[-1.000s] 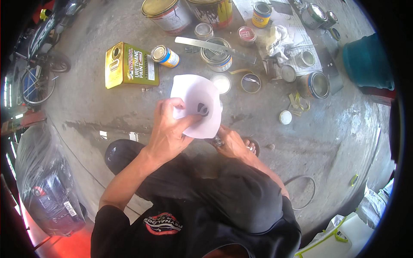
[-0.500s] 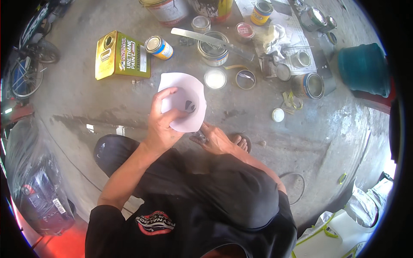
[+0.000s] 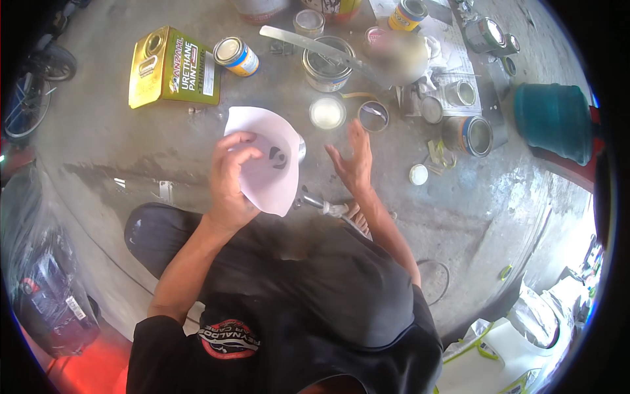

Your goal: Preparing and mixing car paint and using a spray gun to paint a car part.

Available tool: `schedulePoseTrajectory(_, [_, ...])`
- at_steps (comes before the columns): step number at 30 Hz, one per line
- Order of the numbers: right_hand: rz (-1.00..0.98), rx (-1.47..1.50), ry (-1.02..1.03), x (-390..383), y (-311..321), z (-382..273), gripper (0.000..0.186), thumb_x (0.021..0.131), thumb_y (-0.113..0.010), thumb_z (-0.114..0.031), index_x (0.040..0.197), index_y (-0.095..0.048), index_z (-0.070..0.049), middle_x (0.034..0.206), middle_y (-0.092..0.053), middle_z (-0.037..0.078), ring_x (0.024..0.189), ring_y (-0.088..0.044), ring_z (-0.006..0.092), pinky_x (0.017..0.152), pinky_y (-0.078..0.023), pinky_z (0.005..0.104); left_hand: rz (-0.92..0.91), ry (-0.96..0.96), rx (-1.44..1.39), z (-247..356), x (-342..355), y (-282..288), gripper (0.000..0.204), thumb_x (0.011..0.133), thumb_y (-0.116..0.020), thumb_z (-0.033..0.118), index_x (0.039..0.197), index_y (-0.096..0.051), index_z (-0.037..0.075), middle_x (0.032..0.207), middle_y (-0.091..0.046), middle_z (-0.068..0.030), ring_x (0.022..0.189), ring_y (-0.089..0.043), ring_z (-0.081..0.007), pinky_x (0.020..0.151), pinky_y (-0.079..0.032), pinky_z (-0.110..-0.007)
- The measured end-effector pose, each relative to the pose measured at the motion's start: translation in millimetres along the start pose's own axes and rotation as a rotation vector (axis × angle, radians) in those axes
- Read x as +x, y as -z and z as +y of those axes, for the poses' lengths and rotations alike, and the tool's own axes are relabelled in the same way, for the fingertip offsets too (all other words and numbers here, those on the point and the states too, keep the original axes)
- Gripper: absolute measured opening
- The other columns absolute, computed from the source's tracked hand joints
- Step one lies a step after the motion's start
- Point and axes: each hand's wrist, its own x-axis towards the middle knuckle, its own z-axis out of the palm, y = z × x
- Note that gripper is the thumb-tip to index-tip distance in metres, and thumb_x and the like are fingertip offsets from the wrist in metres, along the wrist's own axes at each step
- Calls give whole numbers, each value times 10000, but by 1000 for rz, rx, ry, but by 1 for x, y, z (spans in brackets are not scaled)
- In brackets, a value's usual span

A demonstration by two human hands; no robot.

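Holds a white paper cone (image 3: 268, 134) left of centre, in the left hand (image 3: 228, 187), with fingers curled over the rim. Extends the right hand (image 3: 356, 161) wide, with thumb apart, just beside a round tin lid (image 3: 373, 117). Faces a stained grey concrete floor (image 3: 472, 210), set with a gold-and-green can (image 3: 174, 69) far left and newspaper (image 3: 459, 56) far right. Has a teal bucket (image 3: 551, 121) right, a wheel (image 3: 58, 64) far left, plastic-wrapped goods (image 3: 52, 276) near left.

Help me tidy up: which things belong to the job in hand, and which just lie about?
Seemingly in use:
- paper cone, in the left hand
- metal tool, by the cone
- perhaps the white container, near the right hand

Likely just lying about:
- teal bucket
- plastic sheet
- wheel
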Motion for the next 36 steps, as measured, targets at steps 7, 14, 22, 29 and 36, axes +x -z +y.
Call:
schedulePoseTrajectory(7, [49,1,-63,37,-42,8,766,758,-853,-198,1388,-464,0,1335,-546,191,1269,-555,298,1047,-457,407,24,34,-73,-10,-7,-3,754,631,-929,74,1190,-422,89,1268,-485,-179,1131,-561,-291,918,-499,-408])
schedulePoseTrajectory(14, [-40,-72,-89,39,-11,-20,647,757,-829,-188,1308,-524,-38,1242,-610,166,1144,-613,348,963,-493,421,75,40,-132,-8,-5,-14,742,636,-915,47,1184,-416,86,1291,-461,-184,1164,-545,-296,941,-490,-421])
schedulePoseTrajectory(22, [14,-283,340,48,73,-109,695,742,-843,-177,1330,-498,-41,1245,-594,191,1098,-619,374,887,-540,439,49,28,-153,-5,1,-19,790,599,-916,50,1207,-411,72,1302,-435,-188,1180,-522,-325,958,-472,-413])
schedulePoseTrajectory(29, [-46,-485,568,61,109,-169,691,745,-840,-131,1344,-505,-43,1241,-606,198,1094,-626,371,883,-545,443,68,49,-216,12,9,-28,804,606,-925,110,1235,-426,58,1261,-436,-192,1170,-484,-347,974,-439,-429])
schedulePoseTrajectory(36, [-221,-757,649,63,125,-190,808,685,-798,-79,1420,-464,-106,1311,-541,130,1234,-548,350,1084,-375,588,28,35,-188,19,16,-33,817,610,-892,62,1259,-395,54,1258,-412,-202,1169,-501,-385,890,-521,-431])
